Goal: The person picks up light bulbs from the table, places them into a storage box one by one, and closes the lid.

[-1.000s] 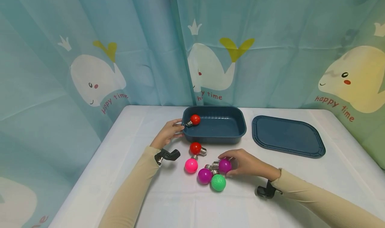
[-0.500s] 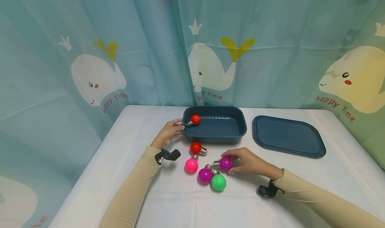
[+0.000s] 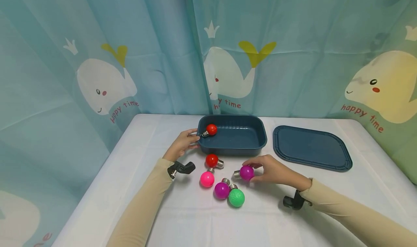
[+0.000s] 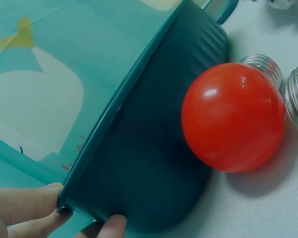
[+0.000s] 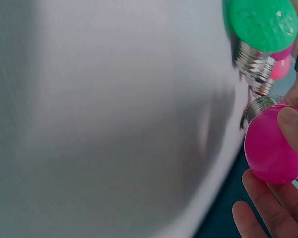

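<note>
My right hand [image 3: 274, 170] pinches a purple bulb [image 3: 247, 173] by its round end, the metal screw base pointing left. The right wrist view shows the thumb and fingers about this bulb [image 5: 273, 146]. With fairly straight fingers, my left hand [image 3: 181, 145] touches the left end of a dark blue container [image 3: 232, 153]. Inside that container, at its left, lies a red bulb [image 3: 211, 129]. Another red bulb [image 3: 211, 160] sits in front of it, then a pink bulb [image 3: 207, 179]. Nearer still, a second purple bulb [image 3: 222, 190] lies beside a green bulb [image 3: 236, 197].
A dark blue lid [image 3: 312, 148] lies flat to the right of the container. Both stand on a table with a white cloth [image 3: 182, 218]. Behind it hangs a blue-green curtain [image 3: 156, 29] with whale prints.
My right hand has moved up and to the right with the purple bulb, drawing it away from the other purple bulb and the green one. The left hand and container stay where they were.
</note>
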Motion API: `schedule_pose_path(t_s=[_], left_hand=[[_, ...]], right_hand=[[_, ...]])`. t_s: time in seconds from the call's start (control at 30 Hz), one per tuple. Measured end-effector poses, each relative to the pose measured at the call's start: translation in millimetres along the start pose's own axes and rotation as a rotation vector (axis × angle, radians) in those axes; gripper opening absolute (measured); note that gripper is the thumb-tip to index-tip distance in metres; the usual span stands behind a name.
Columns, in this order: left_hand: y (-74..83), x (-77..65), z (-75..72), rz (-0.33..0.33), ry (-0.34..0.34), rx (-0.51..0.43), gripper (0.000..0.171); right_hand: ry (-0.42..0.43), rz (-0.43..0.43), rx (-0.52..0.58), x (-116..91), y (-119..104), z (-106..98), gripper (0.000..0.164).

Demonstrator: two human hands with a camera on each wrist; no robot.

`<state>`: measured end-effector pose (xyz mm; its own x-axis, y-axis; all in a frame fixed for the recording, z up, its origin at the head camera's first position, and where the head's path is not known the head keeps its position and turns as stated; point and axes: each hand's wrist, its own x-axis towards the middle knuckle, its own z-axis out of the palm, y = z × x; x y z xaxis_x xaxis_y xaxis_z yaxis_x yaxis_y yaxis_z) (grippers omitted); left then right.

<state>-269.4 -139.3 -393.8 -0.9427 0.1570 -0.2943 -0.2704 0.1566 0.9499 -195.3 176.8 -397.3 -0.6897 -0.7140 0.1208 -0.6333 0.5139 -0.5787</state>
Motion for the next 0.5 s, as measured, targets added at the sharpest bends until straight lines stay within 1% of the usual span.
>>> schedule_pose_path(t_s=[0.27,0.5], left_hand=[[0.5,-1.1,-0.2,-0.002,-0.001,-0.018,0.052],[0.6,0.2,0.0,-0.012,0.007,-0.005,0.051]], right_hand=[[0.025,-0.016,-0.069,2.6,-8.1,-23.6,0.044],[0.031,-0.035,-0.110,9.2,-17.5,-52.6,0.046]])
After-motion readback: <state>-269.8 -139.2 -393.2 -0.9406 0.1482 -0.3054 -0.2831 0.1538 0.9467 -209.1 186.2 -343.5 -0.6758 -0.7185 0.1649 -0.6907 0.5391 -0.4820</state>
